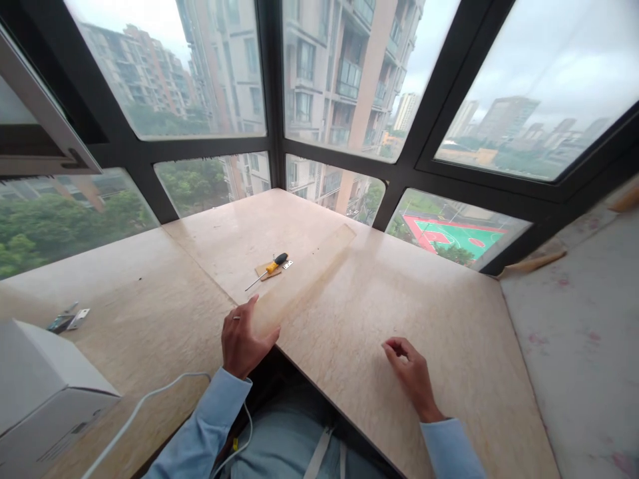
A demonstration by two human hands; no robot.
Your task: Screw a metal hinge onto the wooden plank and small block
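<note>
If the left hand (247, 342), gripping the beige strip (307, 283), swings it leftward, the screwdriver (276, 263) could get knocked; the right hand (413, 377) curls, seemingly empty.

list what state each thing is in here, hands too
Pale strip: lying flat
Left hand: thumb and fingers spread to either side of the pale strip's near end
Right hand: fingers curled, nothing visible in it
Screwdriver: lying down, handle away from the person
White box: looks shut
White cable: slack, curved
Metal piece beside the box: lying loose
</note>
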